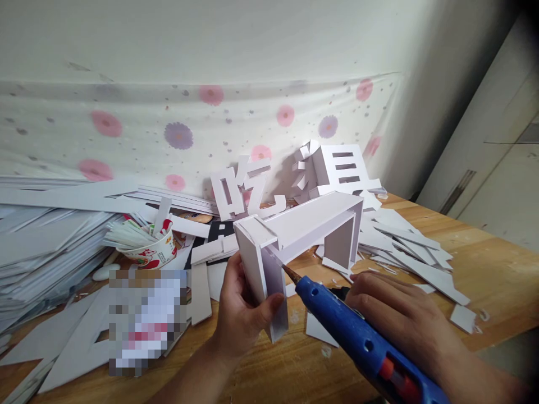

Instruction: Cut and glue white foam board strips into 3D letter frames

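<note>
A white foam-board frame (311, 224), bent like an upside-down U, is held up over the table. My left hand (248, 314) is closed round its near leg, with the thumb on the front side. My right hand (396, 311) is wrapped round a blue hot glue gun (349, 325), though part of its grip is hidden. The gun's nozzle tip touches or lies very close to the inner corner of the frame, just above my left thumb; I cannot tell which.
White board strips (412, 247) lie scattered at the right. Cut-out white characters (248, 188) lean against the flowered cloth (252, 123) at the back. A paper cup (154, 252) of strips stands left, beside stacked boards (46, 247). The wooden table (501, 269) ends at the right.
</note>
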`<state>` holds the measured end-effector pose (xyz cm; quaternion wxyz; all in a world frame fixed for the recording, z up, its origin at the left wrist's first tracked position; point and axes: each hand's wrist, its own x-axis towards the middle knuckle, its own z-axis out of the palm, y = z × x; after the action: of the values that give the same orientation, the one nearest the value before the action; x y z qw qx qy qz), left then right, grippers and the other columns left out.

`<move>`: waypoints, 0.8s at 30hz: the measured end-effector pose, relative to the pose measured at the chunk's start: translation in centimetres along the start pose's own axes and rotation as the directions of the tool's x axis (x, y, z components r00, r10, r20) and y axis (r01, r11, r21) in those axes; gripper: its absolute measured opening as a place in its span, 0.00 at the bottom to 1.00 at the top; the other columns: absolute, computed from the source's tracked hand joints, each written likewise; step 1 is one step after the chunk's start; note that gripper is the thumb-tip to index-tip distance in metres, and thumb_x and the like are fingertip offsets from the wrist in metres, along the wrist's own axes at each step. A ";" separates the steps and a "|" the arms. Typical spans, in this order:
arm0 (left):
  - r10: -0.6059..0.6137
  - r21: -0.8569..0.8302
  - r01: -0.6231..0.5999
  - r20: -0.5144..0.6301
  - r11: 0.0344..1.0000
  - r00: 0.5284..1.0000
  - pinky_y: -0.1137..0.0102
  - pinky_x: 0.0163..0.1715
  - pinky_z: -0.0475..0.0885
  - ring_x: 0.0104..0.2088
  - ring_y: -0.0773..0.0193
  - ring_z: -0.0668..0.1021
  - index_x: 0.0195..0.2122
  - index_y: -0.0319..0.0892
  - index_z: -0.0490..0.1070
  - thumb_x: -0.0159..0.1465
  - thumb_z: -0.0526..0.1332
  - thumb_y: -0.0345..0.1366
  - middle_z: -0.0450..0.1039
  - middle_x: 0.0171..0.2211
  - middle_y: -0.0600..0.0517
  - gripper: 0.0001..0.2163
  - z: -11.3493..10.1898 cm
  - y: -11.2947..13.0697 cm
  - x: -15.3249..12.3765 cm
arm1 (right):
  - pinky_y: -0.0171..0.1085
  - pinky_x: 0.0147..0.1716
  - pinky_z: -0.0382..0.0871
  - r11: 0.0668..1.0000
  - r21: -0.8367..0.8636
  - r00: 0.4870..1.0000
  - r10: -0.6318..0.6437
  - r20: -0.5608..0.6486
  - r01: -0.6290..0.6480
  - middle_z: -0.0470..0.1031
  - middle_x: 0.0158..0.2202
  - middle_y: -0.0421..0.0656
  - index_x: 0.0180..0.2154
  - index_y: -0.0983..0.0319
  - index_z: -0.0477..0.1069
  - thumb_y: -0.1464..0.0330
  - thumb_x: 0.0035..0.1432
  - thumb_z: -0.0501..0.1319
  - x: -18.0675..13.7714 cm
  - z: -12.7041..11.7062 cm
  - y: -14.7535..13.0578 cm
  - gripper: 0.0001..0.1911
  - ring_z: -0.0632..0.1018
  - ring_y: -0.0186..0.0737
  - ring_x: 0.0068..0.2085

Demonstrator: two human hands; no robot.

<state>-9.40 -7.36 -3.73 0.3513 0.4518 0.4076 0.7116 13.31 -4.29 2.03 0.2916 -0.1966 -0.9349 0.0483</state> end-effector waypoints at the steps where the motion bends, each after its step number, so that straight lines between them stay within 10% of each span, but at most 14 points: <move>1: 0.004 -0.002 -0.004 0.001 1.000 1.000 0.68 0.37 0.74 0.38 0.58 0.77 0.51 0.46 0.61 0.46 0.73 0.39 0.74 0.41 0.48 0.32 0.0 0.0 0.0 | 0.41 0.30 0.65 1.000 0.000 1.000 -0.009 -0.001 0.009 0.66 0.30 0.45 0.35 0.61 0.66 0.64 0.61 0.51 0.1 -0.1 -0.1 0.09 0.69 0.41 0.30; 24: -0.088 -0.211 0.105 0.091 0.972 0.992 0.69 0.35 0.75 0.36 0.59 0.79 0.49 0.47 0.66 0.48 0.72 0.40 0.76 0.39 0.49 0.28 0.4 0.2 -0.1 | 0.36 0.24 0.64 0.999 -0.013 0.999 -0.036 -0.017 0.036 0.68 0.26 0.44 0.29 0.61 0.66 0.67 0.58 0.52 0.9 -1.0 -0.8 0.08 0.69 0.38 0.26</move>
<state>-9.02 -7.47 -3.48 0.4485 0.4191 0.3349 0.7149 12.89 -4.71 3.55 0.2991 -0.1818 -0.9361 0.0356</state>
